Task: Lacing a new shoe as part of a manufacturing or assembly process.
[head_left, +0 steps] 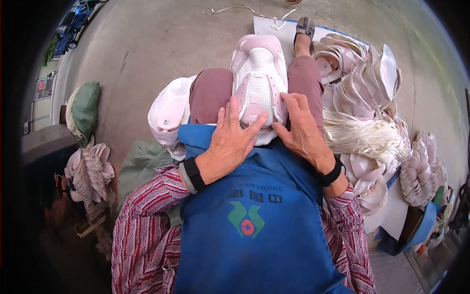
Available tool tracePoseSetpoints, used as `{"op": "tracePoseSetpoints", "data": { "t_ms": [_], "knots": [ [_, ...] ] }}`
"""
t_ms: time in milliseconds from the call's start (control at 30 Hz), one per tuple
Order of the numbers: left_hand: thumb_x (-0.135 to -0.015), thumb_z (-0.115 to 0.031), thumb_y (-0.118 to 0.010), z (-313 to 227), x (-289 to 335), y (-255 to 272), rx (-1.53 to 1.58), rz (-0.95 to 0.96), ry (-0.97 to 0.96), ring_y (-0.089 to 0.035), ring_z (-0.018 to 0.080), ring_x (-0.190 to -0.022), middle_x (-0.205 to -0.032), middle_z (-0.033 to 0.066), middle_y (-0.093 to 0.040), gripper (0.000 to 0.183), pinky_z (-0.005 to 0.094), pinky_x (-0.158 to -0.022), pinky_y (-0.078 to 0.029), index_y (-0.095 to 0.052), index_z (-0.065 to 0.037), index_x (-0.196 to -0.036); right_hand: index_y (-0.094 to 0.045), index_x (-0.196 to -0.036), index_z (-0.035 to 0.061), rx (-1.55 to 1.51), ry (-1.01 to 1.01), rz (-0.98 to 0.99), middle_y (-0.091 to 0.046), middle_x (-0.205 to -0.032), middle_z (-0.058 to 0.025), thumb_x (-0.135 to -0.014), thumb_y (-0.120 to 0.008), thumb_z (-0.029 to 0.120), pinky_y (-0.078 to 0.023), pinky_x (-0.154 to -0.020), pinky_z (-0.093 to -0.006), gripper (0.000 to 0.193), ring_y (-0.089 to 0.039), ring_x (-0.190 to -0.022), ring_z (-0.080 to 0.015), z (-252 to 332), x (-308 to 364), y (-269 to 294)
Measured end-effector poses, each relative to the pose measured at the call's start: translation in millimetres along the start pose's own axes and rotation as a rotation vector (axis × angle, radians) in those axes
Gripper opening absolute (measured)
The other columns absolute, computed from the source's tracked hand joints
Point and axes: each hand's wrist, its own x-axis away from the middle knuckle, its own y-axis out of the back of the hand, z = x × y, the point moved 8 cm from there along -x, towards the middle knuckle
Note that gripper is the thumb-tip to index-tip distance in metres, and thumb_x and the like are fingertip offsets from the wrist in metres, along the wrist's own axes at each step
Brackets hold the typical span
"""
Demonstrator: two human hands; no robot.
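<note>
A pink and white shoe upper (259, 68) lies on my lap between my knees, toe end pointing away from me. It has a mesh front and eyelet holes along both sides, with no lace in the holes that I can see. Stretched over its left edge are the fingers of my left hand (229, 139), the thumb resting near the tongue. On the other edge rests my right hand (304, 132), its thumb and forefinger apart. More white material shows beneath the upper, partly hidden by it. A blue apron (254, 196) covers my front.
Beside my right leg lie a bundle of white laces (364, 134) and nested pink-white uppers (372, 83). Another upper (169, 115) sits by my left knee. Further left are bunched uppers (93, 169) and a green sack (85, 110). A loose lace (240, 8) lies on the far floor.
</note>
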Motion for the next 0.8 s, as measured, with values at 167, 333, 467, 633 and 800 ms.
{"op": "tracePoseSetpoints", "data": {
  "t_ms": [167,333,467,633,800],
  "knots": [
    [-0.076,-0.016,-0.071,2.5,0.0,4.6,-0.052,-0.017,0.051,-0.033,0.0510,-0.125,-0.137,0.0384,-0.019,0.075,0.0558,-0.102,-0.032,-0.036,-0.023,-0.142,-0.039,-0.126,-0.0050,-0.047,-0.001,0.034,-0.044,-0.114,-0.0244,-0.073,-0.067,0.006,-0.045,-0.088,-0.0391,0.061,-0.050,-0.104,-0.0395,-1.0,-5.8,-7.8],
    [-0.075,-0.008,-0.071,6.8,-0.9,27.7,0.091,-0.037,-0.017,-0.037,0.0451,-0.126,-0.138,0.0321,-0.027,0.076,0.0496,-0.103,-0.034,-0.035,-0.015,-0.142,-0.043,-0.119,-0.0047,-0.078,0.026,-0.101,-0.045,-0.109,-0.0246,-0.075,-0.063,0.006,-0.048,-0.083,-0.0426,0.050,-0.052,-0.098,-0.0416,0.7,8.2,2.0],
    [-0.080,-0.003,-0.065,49.0,6.3,37.9,0.570,-0.118,0.158,-0.048,0.0304,-0.123,-0.135,0.0228,-0.043,0.066,0.0375,-0.103,-0.037,-0.035,0.001,-0.138,-0.062,-0.095,0.0009,-0.026,-0.226,-0.228,-0.057,-0.088,-0.0151,-0.084,-0.060,0.009,-0.048,-0.069,-0.0330,0.014,-0.060,-0.079,-0.0268,-41.7,47.7,64.0],
    [-0.081,-0.010,-0.066,86.2,17.5,43.1,0.410,-0.239,0.190,-0.042,0.0341,-0.127,-0.137,0.0232,-0.041,0.065,0.0404,-0.106,-0.033,-0.037,-0.001,-0.137,-0.065,-0.096,-0.0034,-0.315,-0.751,-0.694,-0.065,-0.086,-0.0085,-0.089,-0.057,0.012,-0.053,-0.060,-0.0254,0.018,-0.063,-0.070,-0.0131,-162.0,179.8,146.5],
    [-0.075,-0.017,-0.073,64.8,19.5,29.1,0.090,-0.081,0.056,-0.022,0.0417,-0.137,-0.147,0.0215,-0.026,0.073,0.0478,-0.111,-0.022,-0.038,-0.008,-0.139,-0.062,-0.102,-0.0054,-0.289,-0.822,-0.997,-0.063,-0.085,-0.0076,-0.090,-0.055,0.011,-0.054,-0.057,-0.0236,0.021,-0.064,-0.069,-0.0135,-196.8,255.9,191.0]
  ]
}}
